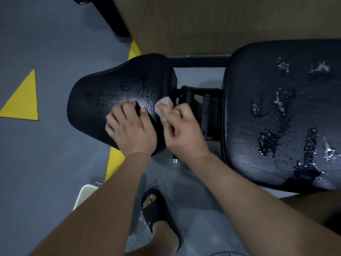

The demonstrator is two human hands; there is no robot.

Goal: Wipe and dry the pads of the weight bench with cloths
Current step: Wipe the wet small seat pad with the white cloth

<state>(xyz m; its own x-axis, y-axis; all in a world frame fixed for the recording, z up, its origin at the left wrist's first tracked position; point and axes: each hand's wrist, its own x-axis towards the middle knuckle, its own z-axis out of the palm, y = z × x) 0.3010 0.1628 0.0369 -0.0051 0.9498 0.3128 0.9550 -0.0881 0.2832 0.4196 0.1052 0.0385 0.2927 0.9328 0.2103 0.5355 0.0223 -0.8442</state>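
The black seat pad (103, 93) of the weight bench lies in the middle left, wet and glistening in its centre. My left hand (129, 128) rests on its near right part with fingers spread and lightly bent. My right hand (182, 130) pinches a small pinkish cloth (163, 106) against the seat pad's right edge. The long black back pad (276, 117) fills the right side, with puddles and foam patches on it.
A black metal hinge and frame (199, 100) joins the two pads. A white container (84, 194) stands on the grey floor at the lower left, by yellow floor markings (24, 100). My foot in a black slipper (158, 213) stands on a wet patch. A wooden wall (221, 24) runs behind.
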